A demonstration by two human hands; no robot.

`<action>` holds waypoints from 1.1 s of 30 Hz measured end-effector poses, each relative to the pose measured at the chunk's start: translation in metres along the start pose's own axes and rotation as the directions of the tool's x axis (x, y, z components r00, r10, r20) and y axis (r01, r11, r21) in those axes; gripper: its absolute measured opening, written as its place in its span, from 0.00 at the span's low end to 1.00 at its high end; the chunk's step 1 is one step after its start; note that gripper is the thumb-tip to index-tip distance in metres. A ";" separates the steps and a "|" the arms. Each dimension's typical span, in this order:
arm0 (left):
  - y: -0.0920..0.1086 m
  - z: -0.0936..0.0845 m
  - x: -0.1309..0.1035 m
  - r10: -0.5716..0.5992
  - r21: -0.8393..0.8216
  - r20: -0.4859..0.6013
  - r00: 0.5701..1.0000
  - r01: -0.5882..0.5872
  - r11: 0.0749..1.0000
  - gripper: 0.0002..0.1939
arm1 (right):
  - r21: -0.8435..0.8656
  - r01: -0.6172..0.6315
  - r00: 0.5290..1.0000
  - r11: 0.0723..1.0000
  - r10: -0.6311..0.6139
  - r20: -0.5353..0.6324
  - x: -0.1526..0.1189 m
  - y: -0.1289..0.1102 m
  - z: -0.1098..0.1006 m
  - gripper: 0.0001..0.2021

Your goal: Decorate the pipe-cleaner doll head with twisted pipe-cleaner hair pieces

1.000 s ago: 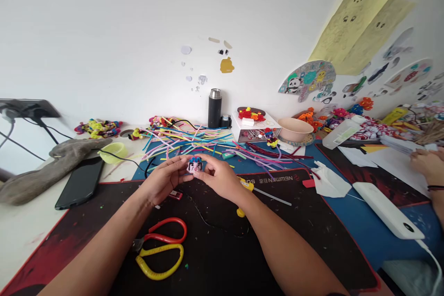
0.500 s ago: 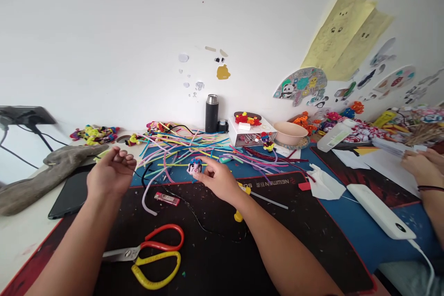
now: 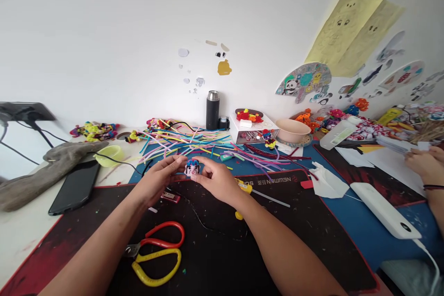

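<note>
A small doll head [image 3: 192,169] with a white-pink face, dark markings and blue-red hair is held up above the mat's back edge. My right hand [image 3: 218,180] pinches it between thumb and fingers from the right. My left hand [image 3: 161,178] is at its left side, fingers drawn together with their tips close against the head. Whether those tips grip the head or a tiny piece cannot be made out. Below lie scissors [image 3: 157,259] with one red and one yellow handle, and a red lighter [image 3: 171,196] partly hidden by my left hand.
Many coloured pipe cleaners [image 3: 194,141] lie across the back. A black phone [image 3: 74,187], driftwood [image 3: 52,166] and a yellow-green bowl [image 3: 110,155] are at left. A yellow glue gun [image 3: 244,187] lies beneath my right forearm. At right are a white power bank [image 3: 385,208] and another person's hand [image 3: 418,164].
My left hand has moved right from above the yellow-green bowl to the doll head, leaving the bowl and phone uncovered. My right hand keeps its hold on the head, which has turned slightly.
</note>
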State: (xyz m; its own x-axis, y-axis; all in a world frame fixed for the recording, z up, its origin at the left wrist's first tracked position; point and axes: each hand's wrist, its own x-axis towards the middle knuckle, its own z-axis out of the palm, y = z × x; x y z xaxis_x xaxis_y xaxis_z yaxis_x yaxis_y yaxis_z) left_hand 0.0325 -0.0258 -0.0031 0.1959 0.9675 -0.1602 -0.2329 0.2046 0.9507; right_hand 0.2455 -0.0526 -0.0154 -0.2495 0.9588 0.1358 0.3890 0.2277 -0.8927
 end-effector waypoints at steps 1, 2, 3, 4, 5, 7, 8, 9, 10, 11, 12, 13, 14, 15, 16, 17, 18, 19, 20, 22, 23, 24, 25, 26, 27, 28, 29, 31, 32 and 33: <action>-0.001 -0.001 0.001 -0.009 -0.007 0.005 1.000 0.009 1.000 0.28 | -0.005 -0.003 1.000 1.000 0.003 0.004 -0.001 -0.002 0.000 0.29; -0.002 -0.002 0.001 -0.016 -0.010 0.014 1.000 0.016 1.000 0.27 | -0.010 -0.003 1.000 1.000 0.003 0.008 -0.001 -0.003 0.000 0.29; -0.003 -0.003 0.001 -0.017 -0.011 0.023 1.000 0.017 1.000 0.26 | -0.015 -0.002 1.000 1.000 0.002 0.011 -0.002 -0.004 0.000 0.29; -0.004 -0.003 0.001 -0.016 -0.010 0.031 0.999 0.017 1.000 0.26 | -0.020 -0.001 1.000 1.000 0.001 0.011 -0.002 -0.004 0.000 0.29; -0.004 -0.004 0.001 -0.015 -0.009 0.038 0.999 0.015 1.000 0.25 | -0.029 -0.002 1.000 1.000 0.002 0.012 -0.002 -0.004 0.000 0.28; -0.003 -0.004 0.000 -0.017 -0.007 0.054 0.998 0.018 1.000 0.24 | -0.045 0.001 1.000 0.999 0.000 0.016 -0.002 -0.003 0.001 0.28; -0.003 -0.003 0.000 -0.024 -0.006 0.064 0.998 0.024 1.000 0.23 | -0.051 0.003 1.000 0.999 -0.002 0.018 -0.001 -0.003 0.001 0.28; -0.003 -0.003 0.000 -0.033 -0.006 0.076 0.997 0.034 0.999 0.23 | -0.054 0.007 1.000 0.998 -0.006 0.019 -0.002 -0.002 0.002 0.28; -0.002 -0.003 -0.001 -0.043 -0.006 0.089 0.995 0.044 0.999 0.23 | -0.056 0.011 1.000 0.998 -0.010 0.021 -0.002 -0.002 0.002 0.28; -0.002 -0.002 -0.001 -0.051 -0.006 0.101 0.994 0.051 0.999 0.24 | -0.056 0.015 1.000 0.998 -0.014 0.022 -0.002 -0.002 0.002 0.28; -0.002 -0.002 0.000 -0.054 -0.006 0.109 0.993 0.055 0.998 0.24 | -0.054 0.017 1.000 0.998 -0.015 0.025 -0.002 -0.002 0.003 0.29; -0.002 -0.002 0.000 -0.054 -0.006 0.115 0.992 0.055 0.998 0.24 | -0.055 0.017 0.999 0.998 -0.015 0.028 -0.003 -0.003 0.003 0.29; -0.003 -0.002 0.000 -0.053 -0.006 0.118 0.992 0.054 0.999 0.24 | -0.058 0.016 0.999 0.998 -0.014 0.033 -0.003 -0.004 0.003 0.28; -0.003 -0.002 0.001 -0.051 -0.004 0.121 0.991 0.052 0.999 0.24 | -0.063 0.015 0.999 0.998 -0.013 0.036 -0.004 -0.005 0.003 0.28; -0.004 -0.002 0.002 -0.052 -0.002 0.123 0.991 0.053 0.999 0.24 | -0.067 0.013 0.999 0.998 -0.010 0.039 -0.004 -0.006 0.002 0.28; -0.004 -0.003 0.002 -0.055 0.000 0.127 0.990 0.056 0.998 0.24 | -0.070 0.012 0.999 0.997 -0.009 0.040 -0.005 -0.007 0.002 0.28; -0.005 -0.004 0.003 -0.061 0.002 0.131 0.989 0.061 0.998 0.24 | -0.072 0.012 0.999 0.997 -0.009 0.041 -0.005 -0.008 0.002 0.27; -0.006 -0.005 0.003 -0.066 0.003 0.136 0.988 0.066 0.998 0.24 | -0.072 0.014 0.999 0.997 -0.011 0.040 -0.005 -0.008 0.001 0.27; -0.006 -0.006 0.003 -0.071 0.005 0.140 0.988 0.071 0.997 0.24 | -0.072 0.017 0.999 0.997 -0.014 0.039 -0.005 -0.009 0.001 0.28; -0.006 -0.007 0.003 -0.068 0.007 0.143 0.987 0.067 0.998 0.22 | -0.077 0.021 0.999 0.997 -0.018 0.039 -0.005 -0.009 0.001 0.28; -0.006 -0.008 0.002 -0.059 0.013 0.151 0.987 0.058 0.998 0.22 | -0.082 0.020 0.999 0.996 -0.017 0.038 -0.005 -0.009 0.001 0.28; -0.005 -0.009 0.001 -0.046 0.024 0.165 0.985 0.043 0.999 0.22 | -0.087 0.017 0.999 0.996 -0.013 0.037 -0.005 -0.009 0.001 0.27; -0.004 -0.009 0.000 -0.032 0.040 0.185 0.982 0.025 0.999 0.23 | -0.094 0.012 0.999 0.996 -0.009 0.036 -0.005 -0.009 0.001 0.27; -0.003 -0.009 -0.001 -0.017 0.060 0.210 0.978 0.005 0.998 0.24 | -0.100 0.007 0.999 0.995 -0.004 0.035 -0.005 -0.009 0.001 0.27; -0.001 -0.009 -0.002 -0.006 0.083 0.236 0.972 -0.014 0.996 0.27 | -0.107 0.005 0.999 0.994 -0.002 0.035 -0.005 -0.009 0.001 0.27; 0.000 -0.009 -0.003 0.002 0.107 0.258 0.966 -0.030 0.994 0.29 | -0.113 0.008 0.999 0.994 -0.003 0.036 -0.005 -0.009 0.001 0.27; 0.001 -0.009 -0.003 0.008 0.130 0.273 0.962 -0.045 0.990 0.31 | -0.118 0.013 0.999 0.993 -0.008 0.040 -0.005 -0.009 0.001 0.27; 0.001 -0.009 -0.004 0.012 0.176 0.287 0.958 -0.064 0.982 0.32 | -0.131 0.025 0.999 0.991 -0.019 0.048 -0.005 -0.009 0.001 0.27; 0.001 -0.009 -0.003 0.010 0.195 0.289 0.957 -0.069 0.978 0.31 | -0.138 0.029 0.998 0.990 -0.022 0.052 -0.005 -0.009 0.002 0.27; 0.000 -0.009 -0.003 0.006 0.209 0.289 0.957 -0.070 0.975 0.31 | -0.145 0.029 0.998 0.989 -0.021 0.056 -0.005 -0.009 0.002 0.27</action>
State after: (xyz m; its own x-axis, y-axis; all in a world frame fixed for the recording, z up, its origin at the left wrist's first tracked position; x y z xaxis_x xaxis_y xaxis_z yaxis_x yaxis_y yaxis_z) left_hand 0.0239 -0.0272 -0.0053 0.4616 0.8843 -0.0706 -0.0415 0.1011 0.9940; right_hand 0.2420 -0.0599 -0.0093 -0.3072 0.9427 0.1301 0.5059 0.2775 -0.8167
